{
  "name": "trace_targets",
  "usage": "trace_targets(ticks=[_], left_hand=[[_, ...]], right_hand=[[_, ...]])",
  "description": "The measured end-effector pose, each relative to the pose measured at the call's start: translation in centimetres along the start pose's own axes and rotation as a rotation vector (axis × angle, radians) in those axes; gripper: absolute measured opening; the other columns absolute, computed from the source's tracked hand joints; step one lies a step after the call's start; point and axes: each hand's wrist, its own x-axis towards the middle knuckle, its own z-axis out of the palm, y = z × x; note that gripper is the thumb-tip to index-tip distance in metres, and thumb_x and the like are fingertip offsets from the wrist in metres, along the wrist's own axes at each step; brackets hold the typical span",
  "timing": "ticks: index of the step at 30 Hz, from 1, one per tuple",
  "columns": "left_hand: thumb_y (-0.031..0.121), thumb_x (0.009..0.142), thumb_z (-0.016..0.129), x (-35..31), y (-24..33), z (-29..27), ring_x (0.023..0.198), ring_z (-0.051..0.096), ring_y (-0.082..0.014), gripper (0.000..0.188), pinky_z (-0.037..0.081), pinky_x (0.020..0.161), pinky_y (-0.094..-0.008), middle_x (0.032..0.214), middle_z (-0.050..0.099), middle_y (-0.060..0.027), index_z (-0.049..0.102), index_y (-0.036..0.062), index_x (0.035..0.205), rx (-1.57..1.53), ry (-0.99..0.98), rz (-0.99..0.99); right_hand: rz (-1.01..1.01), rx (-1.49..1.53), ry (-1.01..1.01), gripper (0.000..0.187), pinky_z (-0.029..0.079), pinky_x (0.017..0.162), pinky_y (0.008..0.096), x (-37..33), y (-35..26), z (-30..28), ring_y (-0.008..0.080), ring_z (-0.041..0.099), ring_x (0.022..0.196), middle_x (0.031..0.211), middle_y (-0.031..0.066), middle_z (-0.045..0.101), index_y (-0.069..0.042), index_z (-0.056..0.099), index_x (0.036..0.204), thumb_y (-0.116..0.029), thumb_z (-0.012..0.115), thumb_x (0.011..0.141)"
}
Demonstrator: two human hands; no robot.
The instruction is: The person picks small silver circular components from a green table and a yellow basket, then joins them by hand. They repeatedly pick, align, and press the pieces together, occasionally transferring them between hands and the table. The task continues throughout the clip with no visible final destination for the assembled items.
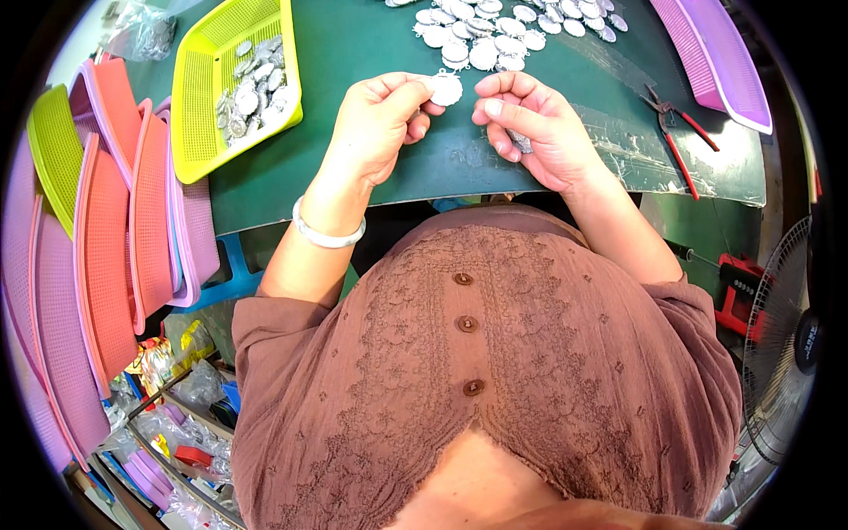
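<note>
Between the thumb and forefinger of my left hand point(375, 119) is a round silver metal pendant point(446, 89) with a wavy edge and a small loop on top. Just right of it, my right hand point(552, 132) is curled, thumb and forefinger drawn close together. Another grey metal piece point(521, 142) shows under its lower fingers, mostly hidden by them. Beyond both hands lies a spread pile of similar silver pendants point(483, 55) on the green tabletop point(353, 44). At the left, a yellow-green basket point(196, 159) holds a heap of grey metal discs point(252, 93).
Red-handled pliers point(667, 132) lie at the table's right. A purple basket point(707, 62) stands at the far right edge. Stacked coloured baskets point(110, 256) crowd the left side. A fan point(777, 344) stands low on the right; a clear plastic bag point(146, 34) sits far left.
</note>
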Motion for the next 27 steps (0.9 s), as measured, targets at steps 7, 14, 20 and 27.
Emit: trace_targets(ticks=[7, 14, 20, 27], left_hand=[[0.017, 0.084, 0.056, -0.9, -0.6, 1.0, 0.049, 0.044, -0.0055, 0.015, 0.030, 0.043, -0.0170, 0.067, 0.058, -0.0019, 0.059, 0.0039, 0.078, -0.093, -0.052, -0.064], [0.021, 0.086, 0.055, -1.1, -1.7, 1.0, 0.056, 0.050, -0.0072, 0.018, 0.038, 0.047, -0.0175, 0.074, 0.058, -0.0023, 0.058, 0.0032, 0.087, -0.167, -0.104, -0.090], [0.025, 0.087, 0.055, -0.9, -2.3, 1.5, 0.067, 0.058, -0.0119, 0.022, 0.050, 0.059, -0.0231, 0.081, 0.059, -0.0053, 0.055, 0.0036, 0.093, -0.442, -0.246, -0.227], [0.008, 0.084, 0.053, 1.9, -1.5, 0.7, 0.066, 0.055, -0.0104, 0.017, 0.045, 0.057, -0.0188, 0.078, 0.058, -0.0026, 0.057, 0.0012, 0.098, -0.033, -0.037, -0.022]], right_hand=[[-0.024, -0.059, 0.034, 0.024, 0.033, 0.043, 0.0163, 0.0, 0.1, 0.5, 0.0055, 0.047, 0.051, 0.081, 0.0062, 0.059, 0.000, 0.051, 0.101, -0.007, 0.061, 0.080], [-0.065, -0.136, 0.086, 0.023, 0.035, 0.045, 0.0157, -0.5, 0.0, 1.1, 0.0041, 0.046, 0.054, 0.077, 0.0022, 0.057, -0.001, 0.054, 0.099, -0.004, 0.063, 0.077], [-0.101, -0.370, 0.038, 0.020, 0.039, 0.051, 0.0171, -0.9, -0.3, 2.0, 0.0043, 0.046, 0.056, 0.079, 0.0022, 0.058, -0.001, 0.056, 0.098, -0.007, 0.060, 0.080], [-0.118, -0.316, 0.110, 0.020, 0.038, 0.048, 0.0167, -0.9, -1.1, 0.0, 0.0038, 0.046, 0.054, 0.081, 0.0047, 0.059, 0.000, 0.054, 0.100, -0.007, 0.056, 0.082]])
